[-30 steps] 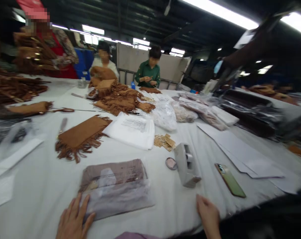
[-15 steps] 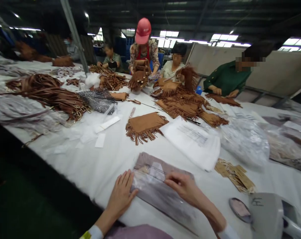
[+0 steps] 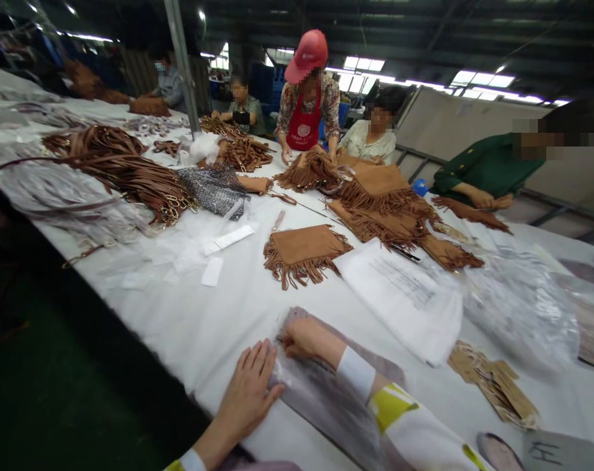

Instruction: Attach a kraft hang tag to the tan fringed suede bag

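A flat grey-mauve item in a clear plastic bag (image 3: 326, 400) lies on the white table close to me. My left hand (image 3: 250, 387) rests flat at the bag's left edge, fingers stretched out. Reaching across the bag, my right hand (image 3: 307, 339) is at its upper left part with the fingers curled in; whatever they pinch is hidden. Beyond the bag lies a brown fringed suede pouch (image 3: 307, 246), apart from both hands. A white printed bag (image 3: 402, 294) is to its right.
Tan tags (image 3: 496, 386) and a grey device (image 3: 564, 451) sit at right. Brown straps with metal clasps (image 3: 125, 173) pile up at left. Several co-workers are across the table, one in a red cap (image 3: 307, 55), near stacked fringed pieces (image 3: 380, 180). The table's left edge drops to dark floor.
My right hand has moved left across the bag, from its middle to its upper left part. The left hand stays flat. The red-capped co-worker has lowered a brown fringed piece onto the table.
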